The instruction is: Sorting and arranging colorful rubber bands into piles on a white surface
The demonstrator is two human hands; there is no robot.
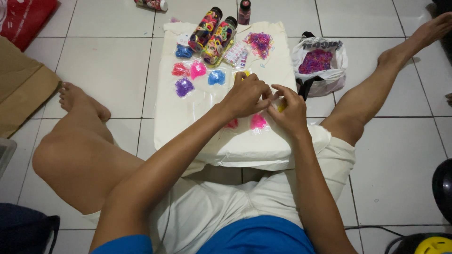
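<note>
We're on a white tiled floor. A cream cloth is spread flat on it. On the cloth: small clear packets of rubber bands in pink, red, purple and blue, two tubes of coloured bands lying side by side, and a loose pile of pink and purple bands. A white plastic bag of purple bands sits on the tiles just right of the cloth. Brown cardboard lies at far left.

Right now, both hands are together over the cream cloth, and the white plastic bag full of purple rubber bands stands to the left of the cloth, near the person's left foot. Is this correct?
Not quite. The head view shows the white plastic bag of purple rubber bands to the right of the cream cloth, beside the right leg. The rest holds: left hand and right hand meet over the cloth.
</note>
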